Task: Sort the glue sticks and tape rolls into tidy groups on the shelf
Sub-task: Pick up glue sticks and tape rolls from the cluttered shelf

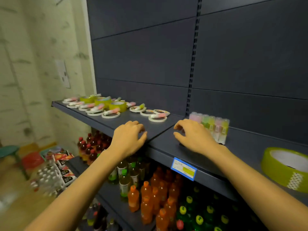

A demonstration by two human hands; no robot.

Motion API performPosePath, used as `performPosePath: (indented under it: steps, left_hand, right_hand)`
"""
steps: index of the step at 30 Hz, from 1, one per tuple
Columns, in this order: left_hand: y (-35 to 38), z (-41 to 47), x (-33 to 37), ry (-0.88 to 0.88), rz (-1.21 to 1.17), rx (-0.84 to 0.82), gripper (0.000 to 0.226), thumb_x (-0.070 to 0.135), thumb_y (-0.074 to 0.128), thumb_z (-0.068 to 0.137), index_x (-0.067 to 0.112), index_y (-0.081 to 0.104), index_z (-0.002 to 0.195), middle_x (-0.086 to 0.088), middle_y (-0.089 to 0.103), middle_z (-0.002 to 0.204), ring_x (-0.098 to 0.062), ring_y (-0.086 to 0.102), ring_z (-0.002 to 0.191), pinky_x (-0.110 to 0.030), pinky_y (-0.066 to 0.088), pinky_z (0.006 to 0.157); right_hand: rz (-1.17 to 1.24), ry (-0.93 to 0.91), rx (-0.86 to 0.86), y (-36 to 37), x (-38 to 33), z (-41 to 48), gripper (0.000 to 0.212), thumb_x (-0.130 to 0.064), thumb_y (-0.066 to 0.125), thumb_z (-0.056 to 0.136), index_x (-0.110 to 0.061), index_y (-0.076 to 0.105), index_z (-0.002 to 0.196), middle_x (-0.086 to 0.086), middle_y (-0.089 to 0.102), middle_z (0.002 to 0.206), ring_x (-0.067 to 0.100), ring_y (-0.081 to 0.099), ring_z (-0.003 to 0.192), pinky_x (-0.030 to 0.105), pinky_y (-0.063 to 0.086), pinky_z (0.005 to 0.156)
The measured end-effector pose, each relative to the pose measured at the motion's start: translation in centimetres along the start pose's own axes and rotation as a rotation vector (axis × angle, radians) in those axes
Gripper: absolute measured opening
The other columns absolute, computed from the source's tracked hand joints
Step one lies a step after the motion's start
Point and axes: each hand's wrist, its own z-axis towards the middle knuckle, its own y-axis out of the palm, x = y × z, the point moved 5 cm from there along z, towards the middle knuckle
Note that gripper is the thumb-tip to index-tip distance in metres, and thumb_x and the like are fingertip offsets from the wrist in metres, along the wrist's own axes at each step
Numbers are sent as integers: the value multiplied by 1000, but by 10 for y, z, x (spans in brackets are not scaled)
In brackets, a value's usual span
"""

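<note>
The left hand (129,138) and right hand (194,137) are held over the dark grey metal shelf (241,147), fingers loosely curled and nothing gripped, the right just beside the upright block of pastel, translucent-capped glue sticks (211,127). The next smooth pink-and-white cylindrical stick (110,112) is best pinched off the thin flat white tape rings (157,119) and glossy yellow-green tape rolls (117,106) at the far left, then stood flush against that block.

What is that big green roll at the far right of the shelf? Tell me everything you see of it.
The tape roll is wide, yellow-green and glossy, wound on a white core. It seems to lie flat on the dark shelf, hole upward, near the front edge. A white dotted tab marks its side. The picture's edge cuts it off.
</note>
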Motion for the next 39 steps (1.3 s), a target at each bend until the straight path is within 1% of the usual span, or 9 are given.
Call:
performPosePath:
  steps: [8,16,20,26,29,31,33,37,39]
  left_hand:
    - [-2,13,-108,15,20,-46,31,41,44,93,21,62,107,2,63,108,-16,57,103,-34,48,77]
    - [5,31,-224,57,15,-37,29,41,45,91,22,63,102,3,64,106,-16,58,101,-32,46,74]
    - [15,43,-267,45,0,-53,29,41,44,91,22,63,103,4,64,106,-17,57,103,-31,46,74]
    - [38,71,-305,28,-31,-55,30,43,44,92,24,63,104,4,66,104,-16,58,101,-32,48,76]
    - [50,93,-318,11,-53,-46,29,43,44,92,25,63,104,4,67,100,-16,59,97,-31,45,71]
    - [56,108,-325,3,-58,-44,29,42,44,92,24,64,102,3,67,99,-18,60,95,-31,45,70]
    - [62,122,-331,11,-51,-41,29,42,45,92,22,65,99,1,67,96,-18,60,91,-30,44,66]
    - [73,146,-338,15,-93,-38,29,41,47,91,20,67,94,-1,67,88,-19,60,82,-32,48,65]
    - [79,158,-337,35,-101,-37,28,38,47,91,18,66,96,-1,67,92,-19,60,84,-35,50,69]
  right_hand:
    - [18,129,-62,51,-49,79,22,-34,50,91,-26,59,110,-2,61,114,24,57,103,33,44,79]
    - [108,205,-126,115,-126,158,22,-30,50,91,-21,63,107,5,63,114,25,57,105,39,48,90]
    - [157,255,-155,141,-148,198,30,-31,48,93,-11,69,100,12,65,109,29,58,101,39,48,85]
    - [173,336,-208,173,-147,260,42,-40,43,95,-5,66,88,16,68,97,29,54,111,47,33,106]
    - [104,343,-271,197,-142,294,35,-43,40,95,-16,48,75,9,60,80,29,54,110,38,35,87]
    - [85,378,-290,212,-137,315,42,-46,37,94,-10,56,103,16,61,102,34,52,116,36,34,84]
    - [54,427,-301,223,-132,333,60,-52,38,91,-10,44,134,18,52,130,35,49,120,39,37,92]
    - [-8,454,-311,236,-123,356,75,-56,51,83,-15,31,143,13,47,136,34,47,123,41,40,95]
    - [25,431,-395,239,-121,360,66,-51,53,85,-12,38,136,14,49,133,33,50,119,38,43,92]
